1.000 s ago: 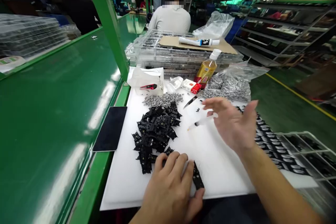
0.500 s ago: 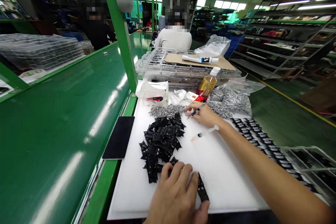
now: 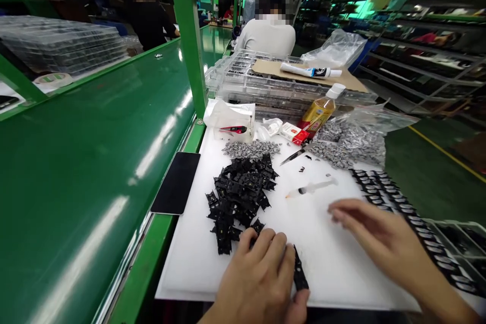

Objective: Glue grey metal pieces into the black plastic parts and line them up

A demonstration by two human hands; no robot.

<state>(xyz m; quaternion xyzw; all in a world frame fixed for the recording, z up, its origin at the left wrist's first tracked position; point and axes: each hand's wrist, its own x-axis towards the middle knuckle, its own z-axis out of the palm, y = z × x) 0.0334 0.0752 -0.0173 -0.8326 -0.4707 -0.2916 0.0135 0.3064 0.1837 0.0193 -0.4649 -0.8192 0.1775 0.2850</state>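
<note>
Inspector: In the head view, what is found at the left hand?

Recorder: Its fingers are bent low over the white board, and one black part is pinned between thumb and fingers (the grip is partly hidden). The part lies by the board's near edge, beside the pile of black parts.

Inspector: And the right hand?

Recorder: It is half open, with nothing seen in it (some blur is noted). The syringe and tweezers lie beyond, unheld.

Inspector: What is advised?

Recorder: In judgement, the part should be pressed flat, its face left uncovered; any tool should be brought in clear of the pile.
</note>
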